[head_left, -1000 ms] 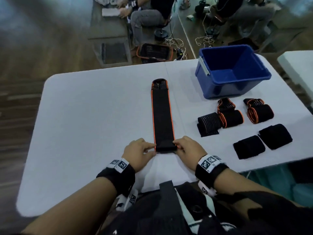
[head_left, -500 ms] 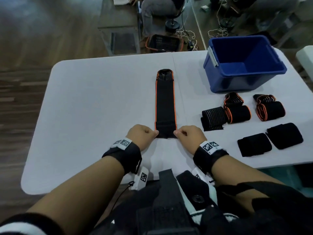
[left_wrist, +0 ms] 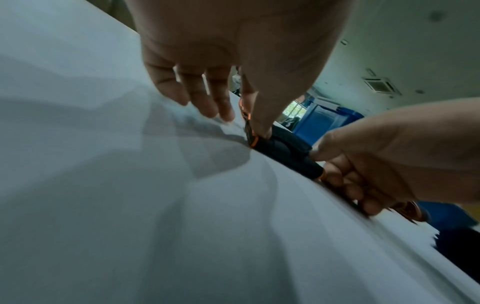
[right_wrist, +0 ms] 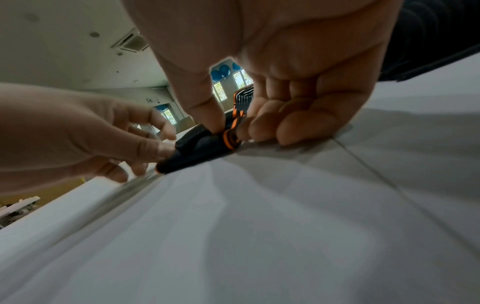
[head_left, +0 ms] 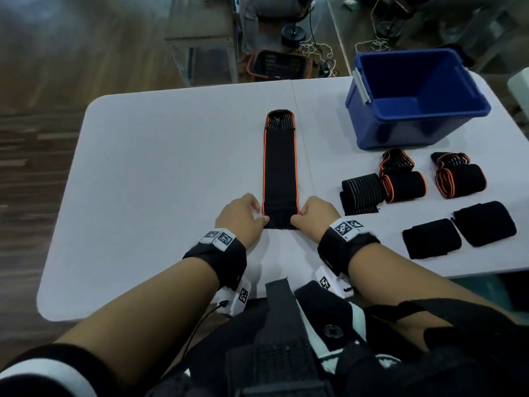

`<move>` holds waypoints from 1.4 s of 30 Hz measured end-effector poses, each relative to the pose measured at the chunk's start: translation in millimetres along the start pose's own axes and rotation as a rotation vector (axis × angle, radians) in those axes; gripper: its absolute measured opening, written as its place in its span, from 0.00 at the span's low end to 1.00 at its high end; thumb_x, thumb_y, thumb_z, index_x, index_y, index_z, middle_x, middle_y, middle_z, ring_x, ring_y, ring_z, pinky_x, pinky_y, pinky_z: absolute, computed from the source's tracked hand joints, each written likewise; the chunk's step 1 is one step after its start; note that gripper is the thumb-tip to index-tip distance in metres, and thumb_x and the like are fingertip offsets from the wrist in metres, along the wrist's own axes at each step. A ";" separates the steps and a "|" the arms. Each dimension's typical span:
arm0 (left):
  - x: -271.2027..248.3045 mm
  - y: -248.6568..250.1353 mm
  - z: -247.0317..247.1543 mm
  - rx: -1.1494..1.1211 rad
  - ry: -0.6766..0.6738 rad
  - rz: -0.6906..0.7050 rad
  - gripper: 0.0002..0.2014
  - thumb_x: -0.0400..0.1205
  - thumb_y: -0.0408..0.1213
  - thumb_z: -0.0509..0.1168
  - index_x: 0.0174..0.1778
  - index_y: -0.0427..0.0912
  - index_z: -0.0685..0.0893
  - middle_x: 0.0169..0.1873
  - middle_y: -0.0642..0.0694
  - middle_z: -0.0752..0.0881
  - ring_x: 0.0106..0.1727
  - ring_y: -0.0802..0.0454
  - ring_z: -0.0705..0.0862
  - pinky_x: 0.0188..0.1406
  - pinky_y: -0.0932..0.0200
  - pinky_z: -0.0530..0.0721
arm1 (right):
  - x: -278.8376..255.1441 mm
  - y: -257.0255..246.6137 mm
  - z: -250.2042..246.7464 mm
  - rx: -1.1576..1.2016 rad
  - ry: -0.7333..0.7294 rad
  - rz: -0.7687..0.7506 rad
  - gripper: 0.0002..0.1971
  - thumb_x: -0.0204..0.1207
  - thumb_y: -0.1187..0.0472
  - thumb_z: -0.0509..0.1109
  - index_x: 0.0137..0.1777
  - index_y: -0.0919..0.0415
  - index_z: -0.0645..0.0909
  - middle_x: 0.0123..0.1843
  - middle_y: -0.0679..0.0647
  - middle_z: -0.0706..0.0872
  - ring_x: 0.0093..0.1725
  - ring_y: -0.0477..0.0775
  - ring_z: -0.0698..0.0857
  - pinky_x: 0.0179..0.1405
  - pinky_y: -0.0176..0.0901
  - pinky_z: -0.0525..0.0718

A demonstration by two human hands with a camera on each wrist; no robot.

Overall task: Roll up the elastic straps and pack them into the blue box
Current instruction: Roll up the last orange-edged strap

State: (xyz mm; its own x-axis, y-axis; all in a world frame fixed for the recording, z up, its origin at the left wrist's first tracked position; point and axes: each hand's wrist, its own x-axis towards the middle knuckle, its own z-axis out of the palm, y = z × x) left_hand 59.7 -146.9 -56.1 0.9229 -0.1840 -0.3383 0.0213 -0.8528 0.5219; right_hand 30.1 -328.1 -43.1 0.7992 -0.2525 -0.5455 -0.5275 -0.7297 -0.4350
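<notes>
- Lying flat along the middle of the white table (head_left: 160, 173), a black strap (head_left: 280, 167) with orange edging runs away from the person, its near end turned into a small tight roll
- left hand (head_left: 243, 219) pinches the roll's left end, thumb on top of the fabric, other fingers (left_wrist: 207, 98) hanging loose just over the table
- right hand (head_left: 315, 217) pinches the roll's right end, thumb pressed on top, fingers (right_wrist: 285, 119) curled down beside the orange spiral
- blue box (head_left: 415, 98) stands at the far right of the table, well apart from the strap, nothing visible inside
- five rolled straps (head_left: 403, 181) lie in front of the box, to the right of the hands: two orange-edged, one striped, two plain black
</notes>
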 end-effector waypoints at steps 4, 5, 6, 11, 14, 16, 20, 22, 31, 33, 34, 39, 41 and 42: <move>-0.5 -3.3 6.9 0.063 0.103 0.274 0.14 0.79 0.38 0.73 0.60 0.50 0.85 0.54 0.47 0.81 0.54 0.44 0.79 0.55 0.46 0.82 | -5.2 6.0 3.7 0.053 0.070 -0.074 0.18 0.73 0.57 0.70 0.57 0.54 0.66 0.48 0.54 0.81 0.39 0.56 0.83 0.35 0.45 0.80; -0.1 -3.5 7.5 0.094 0.113 0.307 0.13 0.79 0.37 0.73 0.59 0.49 0.87 0.56 0.47 0.81 0.56 0.43 0.79 0.55 0.45 0.82 | -5.9 6.6 4.1 0.040 0.082 -0.105 0.18 0.73 0.58 0.70 0.57 0.52 0.65 0.52 0.55 0.80 0.41 0.57 0.84 0.40 0.48 0.84; 1.1 -4.5 8.3 0.129 0.117 0.335 0.11 0.80 0.37 0.72 0.58 0.49 0.89 0.57 0.47 0.81 0.56 0.42 0.78 0.54 0.45 0.82 | -6.2 6.9 4.9 0.019 0.101 -0.139 0.18 0.73 0.58 0.70 0.58 0.50 0.66 0.54 0.55 0.79 0.42 0.58 0.84 0.44 0.52 0.86; 1.7 -11.3 11.8 0.354 0.115 0.498 0.10 0.80 0.34 0.67 0.51 0.49 0.92 0.60 0.48 0.84 0.50 0.38 0.79 0.38 0.50 0.79 | -8.3 4.4 12.1 -0.154 0.132 -0.238 0.17 0.77 0.60 0.66 0.65 0.46 0.78 0.56 0.55 0.75 0.44 0.57 0.82 0.47 0.52 0.86; -4.6 -11.2 12.5 0.432 0.072 0.519 0.12 0.79 0.37 0.63 0.57 0.46 0.87 0.65 0.48 0.83 0.51 0.39 0.81 0.37 0.52 0.76 | -9.4 5.8 14.8 -0.191 0.149 -0.241 0.20 0.80 0.59 0.64 0.71 0.47 0.81 0.57 0.55 0.76 0.52 0.58 0.81 0.52 0.52 0.85; -8.8 -11.0 12.0 0.465 -0.029 0.495 0.20 0.83 0.44 0.62 0.71 0.45 0.80 0.75 0.47 0.77 0.59 0.39 0.81 0.48 0.48 0.79 | -15.1 6.6 16.4 -0.287 0.177 -0.259 0.21 0.81 0.57 0.63 0.73 0.46 0.79 0.59 0.54 0.77 0.58 0.59 0.78 0.54 0.54 0.84; -8.6 -19.8 10.7 0.526 -0.127 0.523 0.32 0.86 0.53 0.59 0.86 0.44 0.62 0.85 0.48 0.63 0.67 0.41 0.81 0.60 0.46 0.80 | -28.1 0.0 20.2 -0.578 0.224 -0.325 0.27 0.74 0.48 0.66 0.74 0.52 0.77 0.79 0.51 0.70 0.64 0.63 0.74 0.56 0.56 0.79; -5.1 -24.2 10.3 0.510 -0.129 0.546 0.32 0.87 0.52 0.58 0.86 0.44 0.60 0.85 0.48 0.61 0.65 0.42 0.84 0.59 0.47 0.80 | -28.3 -4.7 21.2 -0.669 0.221 -0.333 0.29 0.73 0.47 0.68 0.74 0.55 0.76 0.82 0.48 0.68 0.64 0.62 0.74 0.55 0.55 0.76; -3.5 -18.9 8.0 0.377 -0.120 0.521 0.30 0.85 0.46 0.64 0.83 0.45 0.65 0.81 0.50 0.67 0.60 0.42 0.87 0.57 0.46 0.84 | -15.0 -6.1 13.8 -0.551 0.117 -0.311 0.25 0.81 0.51 0.67 0.78 0.52 0.72 0.80 0.48 0.72 0.68 0.61 0.74 0.65 0.55 0.78; 0.2 -17.8 6.4 0.242 -0.115 0.485 0.28 0.84 0.45 0.66 0.81 0.46 0.71 0.77 0.52 0.72 0.62 0.46 0.85 0.60 0.47 0.84 | -10.5 -1.4 9.1 -0.399 0.077 -0.293 0.25 0.82 0.50 0.66 0.79 0.51 0.71 0.77 0.49 0.75 0.68 0.61 0.75 0.67 0.56 0.77; 2.8 -16.0 4.7 0.157 -0.102 0.449 0.26 0.83 0.44 0.67 0.79 0.46 0.74 0.75 0.52 0.76 0.63 0.47 0.85 0.62 0.50 0.83 | -7.9 0.3 6.4 -0.326 0.064 -0.287 0.25 0.81 0.50 0.67 0.78 0.50 0.72 0.74 0.50 0.78 0.67 0.61 0.76 0.67 0.55 0.77; 13.8 -4.1 -4.3 -0.127 0.018 0.231 0.16 0.81 0.44 0.71 0.65 0.53 0.89 0.59 0.51 0.89 0.59 0.52 0.85 0.57 0.62 0.77 | 4.7 0.4 -0.7 -0.046 0.118 -0.275 0.08 0.79 0.51 0.68 0.57 0.46 0.84 0.47 0.49 0.88 0.51 0.56 0.84 0.46 0.46 0.78; 13.7 1.3 -4.4 -0.228 0.052 0.139 0.11 0.80 0.44 0.72 0.58 0.54 0.92 0.51 0.53 0.91 0.53 0.56 0.85 0.52 0.64 0.75 | 8.8 1.1 -4.0 0.056 0.123 -0.219 0.09 0.80 0.50 0.68 0.58 0.48 0.82 0.48 0.50 0.88 0.48 0.54 0.83 0.47 0.45 0.79; 15.0 3.3 -2.9 -0.257 0.059 0.097 0.09 0.81 0.45 0.72 0.55 0.52 0.92 0.48 0.54 0.91 0.50 0.58 0.84 0.49 0.66 0.74 | 11.6 1.7 -5.3 0.086 0.120 -0.198 0.10 0.80 0.50 0.68 0.59 0.49 0.82 0.49 0.51 0.88 0.49 0.54 0.84 0.49 0.46 0.81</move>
State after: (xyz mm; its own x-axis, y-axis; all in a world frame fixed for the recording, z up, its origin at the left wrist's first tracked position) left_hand 74.8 -151.0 -57.1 0.9461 -0.2232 -0.2346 0.0217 -0.6792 0.7336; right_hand 40.0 -335.6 -46.4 0.9151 -0.1874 -0.3570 -0.3759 -0.7169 -0.5872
